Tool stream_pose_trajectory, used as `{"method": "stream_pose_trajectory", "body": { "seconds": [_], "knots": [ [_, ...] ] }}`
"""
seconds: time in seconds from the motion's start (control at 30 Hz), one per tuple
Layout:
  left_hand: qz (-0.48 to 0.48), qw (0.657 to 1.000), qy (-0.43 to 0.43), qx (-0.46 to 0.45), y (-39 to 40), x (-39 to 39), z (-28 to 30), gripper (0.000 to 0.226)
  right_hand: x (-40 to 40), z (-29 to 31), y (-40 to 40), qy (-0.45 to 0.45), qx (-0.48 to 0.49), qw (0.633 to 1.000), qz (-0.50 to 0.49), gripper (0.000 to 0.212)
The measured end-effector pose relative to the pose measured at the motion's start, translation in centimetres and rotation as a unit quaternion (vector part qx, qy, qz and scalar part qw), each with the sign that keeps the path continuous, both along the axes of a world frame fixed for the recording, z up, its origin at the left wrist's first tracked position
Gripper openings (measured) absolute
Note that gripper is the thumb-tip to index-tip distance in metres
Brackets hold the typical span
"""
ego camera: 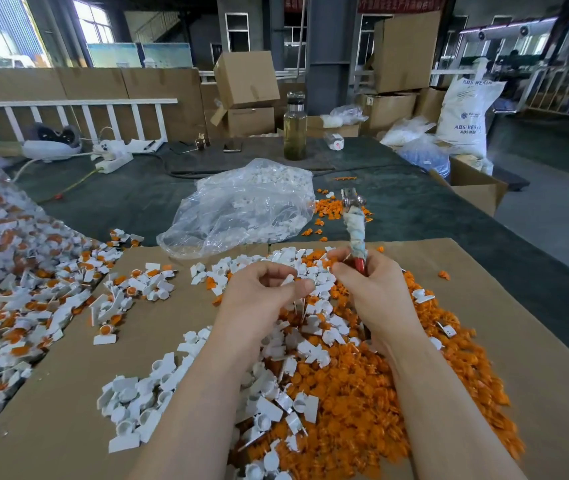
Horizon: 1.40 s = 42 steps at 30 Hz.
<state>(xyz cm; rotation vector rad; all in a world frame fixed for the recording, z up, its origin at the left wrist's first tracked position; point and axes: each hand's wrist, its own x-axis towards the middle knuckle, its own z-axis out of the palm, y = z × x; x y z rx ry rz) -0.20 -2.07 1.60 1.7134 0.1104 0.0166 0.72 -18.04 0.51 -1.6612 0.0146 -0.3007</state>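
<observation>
My left hand pinches a small white plastic piece between thumb and fingers, above a heap of parts. My right hand grips a pair of pliers by the red, cloth-wrapped handles, metal jaws pointing up and away. Below both hands lies a mixed pile of white plastic housings and small orange caps on a cardboard sheet. Both hands hover close together, a few centimetres apart.
Assembled white-and-orange parts are heaped at the left, some in a clear bag. A clear plastic bag of white pieces lies behind the cardboard. A glass bottle, power strip, cardboard boxes and resin sacks stand farther back.
</observation>
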Motion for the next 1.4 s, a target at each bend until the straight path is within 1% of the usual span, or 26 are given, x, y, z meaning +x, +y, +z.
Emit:
{"method": "stream_pose_trajectory", "body": {
  "seconds": [0.13, 0.23, 0.33, 0.43, 0.6, 0.73, 0.87, 1.0, 1.2, 1.4],
  "knots": [
    [0.041, 0.994, 0.011, -0.104, -0.1, 0.1, 0.2, 0.023, -0.2, 0.0, 0.2, -0.017, 0.001, 1.000, 0.006, 0.017],
    [0.059, 0.979, 0.028, -0.191, -0.1, 0.1, 0.3, 0.018, -0.1, 0.0, 0.5, -0.035, -0.005, 0.999, 0.003, 0.014],
    [0.076, 0.966, 0.028, -0.244, -0.2, 0.1, 0.2, 0.022, 0.0, -0.1, 0.9, -0.054, -0.022, 0.998, 0.000, 0.012],
    [0.085, 0.960, 0.029, -0.267, -0.6, 0.0, 0.3, 0.015, 0.0, -0.3, 1.2, -0.070, -0.056, 0.996, -0.002, 0.009],
    [0.108, 0.966, -0.008, -0.233, -1.2, -0.2, 0.4, 0.016, 0.0, -0.6, 1.8, -0.097, -0.119, 0.988, -0.033, 0.007],
    [0.118, 0.972, -0.041, -0.198, -1.5, -0.5, 0.6, 0.012, 0.0, -0.8, 2.3, -0.105, -0.163, 0.978, -0.075, 0.015],
    [0.124, 0.980, -0.077, -0.135, -2.0, -0.7, 0.7, 0.006, -0.1, -0.6, 2.6, -0.113, -0.173, 0.973, -0.100, 0.015],
    [0.129, 0.982, -0.119, -0.076, -2.2, -0.7, 0.6, 0.008, -0.1, -0.6, 2.6, -0.119, -0.180, 0.970, -0.109, 0.013],
    [0.140, 0.980, -0.139, -0.025, -2.2, -0.7, 0.6, 0.008, -0.1, -0.7, 2.9, -0.117, -0.179, 0.971, -0.110, 0.012],
    [0.130, 0.975, -0.176, 0.047, -2.3, -0.8, 0.5, 0.007, -0.2, -0.6, 2.9, -0.118, -0.181, 0.971, -0.105, 0.012]
  ]
}}
